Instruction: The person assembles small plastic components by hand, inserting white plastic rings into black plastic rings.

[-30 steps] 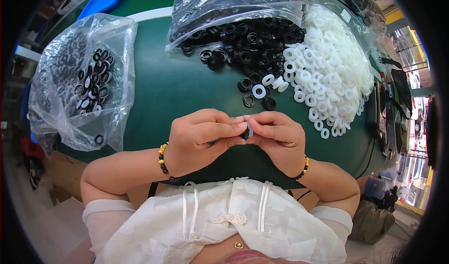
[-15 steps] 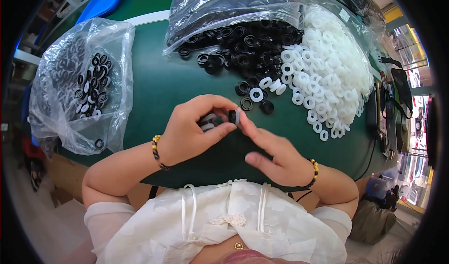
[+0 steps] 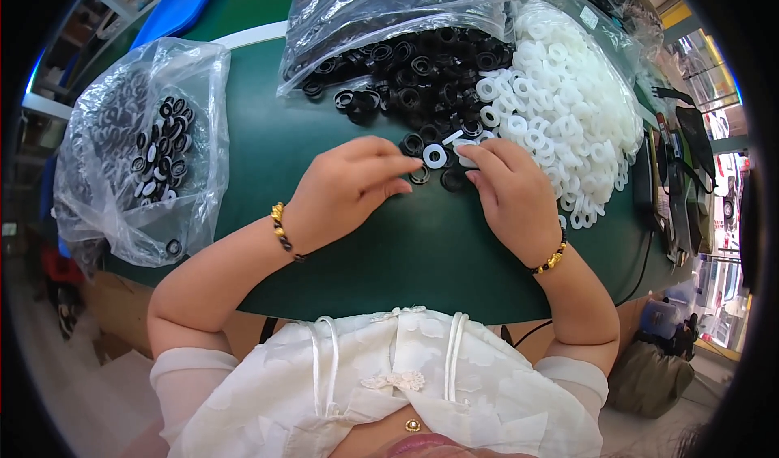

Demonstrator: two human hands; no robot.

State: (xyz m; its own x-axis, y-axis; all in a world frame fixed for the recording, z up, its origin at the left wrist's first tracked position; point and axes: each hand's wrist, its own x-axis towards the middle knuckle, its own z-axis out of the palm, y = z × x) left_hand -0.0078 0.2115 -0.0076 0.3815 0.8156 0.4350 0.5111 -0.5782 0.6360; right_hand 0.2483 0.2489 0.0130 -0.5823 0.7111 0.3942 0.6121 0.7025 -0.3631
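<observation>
My left hand (image 3: 347, 189) is palm down over the table, its index finger and thumb apart beside a thin dark ring (image 3: 419, 175). Its other fingers curl under, and its palm is hidden. My right hand (image 3: 514, 202) reaches to the front of the piles with index finger and thumb apart. Its index fingertip is at a white ring (image 3: 465, 154); whether they touch I cannot tell. Between the hands lie a white washer-like ring (image 3: 435, 156) and a round black piece (image 3: 453, 180). Behind them spreads a heap of black rings (image 3: 410, 81).
White rings (image 3: 552, 109) form a large pile at the right. A clear bag (image 3: 195, 215) at the left holds black-and-white ring pieces (image 3: 165, 150). Behind the black heap sits a bigger plastic bag (image 3: 398, 0). A blue tray (image 3: 178, 8) lies far left; a cable (image 3: 645, 271) hangs over the right edge.
My hands have parted from each other. The black-and-white piece at my left fingertips and those in its palm are out of sight. My right hand moved right and forward to the white rings.
</observation>
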